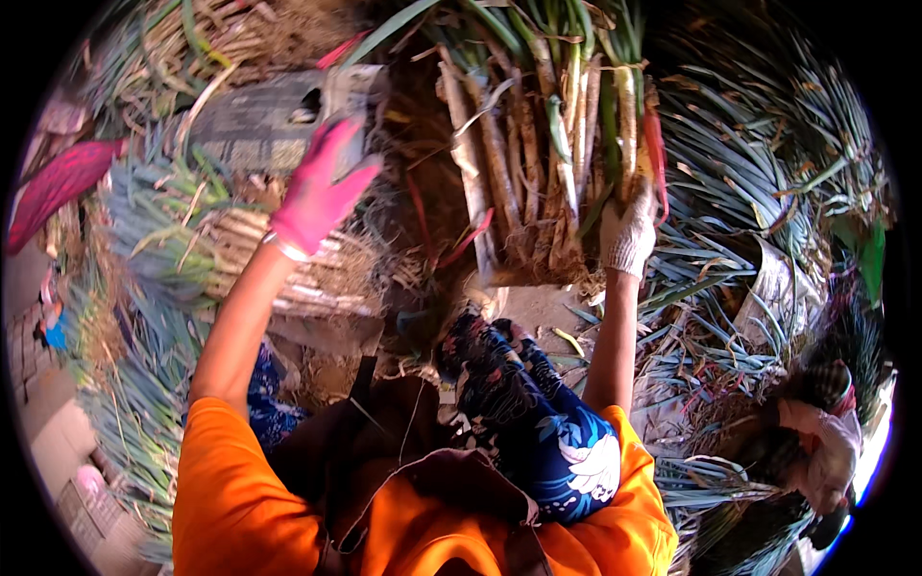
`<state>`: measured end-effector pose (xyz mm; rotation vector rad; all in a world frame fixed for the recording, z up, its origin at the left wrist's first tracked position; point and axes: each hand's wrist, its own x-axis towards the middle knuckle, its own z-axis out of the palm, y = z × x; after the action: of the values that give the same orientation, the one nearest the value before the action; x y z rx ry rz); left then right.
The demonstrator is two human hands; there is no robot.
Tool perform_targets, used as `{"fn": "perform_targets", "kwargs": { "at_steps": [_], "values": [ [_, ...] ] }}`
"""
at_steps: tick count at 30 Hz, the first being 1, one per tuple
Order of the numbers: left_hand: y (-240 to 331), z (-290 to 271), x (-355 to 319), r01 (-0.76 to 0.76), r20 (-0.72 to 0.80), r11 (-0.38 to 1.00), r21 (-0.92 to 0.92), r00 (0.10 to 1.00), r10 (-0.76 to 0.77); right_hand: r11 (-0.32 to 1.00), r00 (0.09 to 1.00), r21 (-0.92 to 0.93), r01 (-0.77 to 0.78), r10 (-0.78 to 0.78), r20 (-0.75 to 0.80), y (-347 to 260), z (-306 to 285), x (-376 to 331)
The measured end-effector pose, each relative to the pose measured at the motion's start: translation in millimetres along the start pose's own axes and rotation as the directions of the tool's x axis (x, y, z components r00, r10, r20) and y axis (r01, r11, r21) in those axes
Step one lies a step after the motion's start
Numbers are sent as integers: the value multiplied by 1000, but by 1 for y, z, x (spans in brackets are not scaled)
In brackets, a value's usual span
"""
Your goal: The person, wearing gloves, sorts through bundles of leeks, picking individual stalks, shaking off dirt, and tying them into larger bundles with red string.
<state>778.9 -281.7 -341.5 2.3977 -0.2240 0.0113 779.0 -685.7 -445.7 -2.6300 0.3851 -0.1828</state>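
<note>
My left hand [322, 192], in a pink glove, is open with thumb and fingers apart. It hovers above the root ends of a pile of green onions [221, 245] on the left and holds nothing. In front of me a bundle of long green onions [528, 163] stands roughly upright, roots down and green leaves up. My right hand [629, 230], in a white knitted glove, is closed at the right side of this bundle, near its lower end. A red strip [655, 144] runs along the stalks just above that hand; the fingertips are partly hidden.
Heaps of green onions [759, 154] cover the right side, with more at far left. A grey checked sheet [259, 125] lies beyond the left pile. Red strips [466, 240] dangle in the middle. Another person [816, 442] is at the lower right. Cardboard [72, 442] lies lower left.
</note>
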Motion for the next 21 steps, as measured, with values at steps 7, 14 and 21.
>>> {"fn": "perform_targets", "kwargs": {
  "at_steps": [7, 14, 21],
  "values": [
    [-40, -155, -205, 558, -137, 751, -354, 763, -632, 934, 965, -247, 259, -238, 113, -5, 9, -29],
    [-8, -242, -239, 198, -123, 402, -894, 753, -646, 975, 922, 6, 224, -214, 322, -91, -67, 14],
    [-44, -293, -276, 47, -105, 226, -973, 782, -615, 692, 289, 276, 667, -582, 760, -360, -72, -99]
  ]
}}
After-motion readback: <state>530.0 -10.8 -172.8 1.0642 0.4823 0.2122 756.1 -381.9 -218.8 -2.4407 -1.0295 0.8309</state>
